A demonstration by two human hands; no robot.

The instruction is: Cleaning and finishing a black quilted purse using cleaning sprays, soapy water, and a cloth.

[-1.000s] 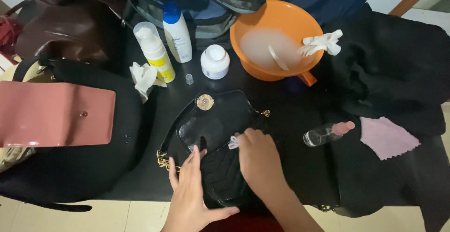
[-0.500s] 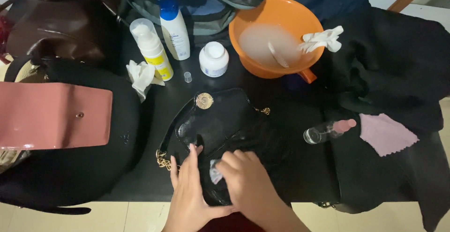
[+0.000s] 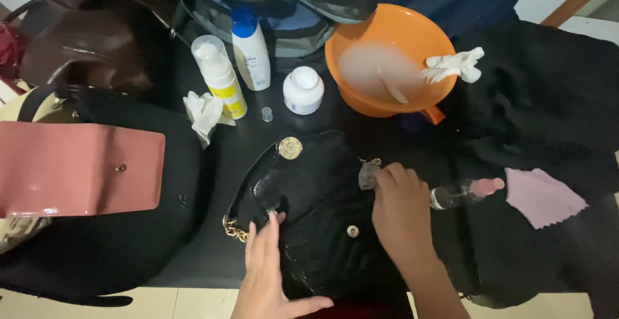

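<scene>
Two hands [image 3: 271, 274] [image 3: 400, 212] on one black handbag [image 3: 316, 222]; three bottles [image 3: 251, 48] behind.

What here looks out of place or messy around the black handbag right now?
Little stands out. A small clear cap lies loose on the table beside the pump bottle, off any container. A crumpled white tissue sits next to it, and a white cloth hangs over the orange basin's rim. No spill is visible.

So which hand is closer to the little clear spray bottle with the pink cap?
Right. The right hand sits just left of the spray bottle, not touching; the left hand presses the black handbag farther away.
</scene>
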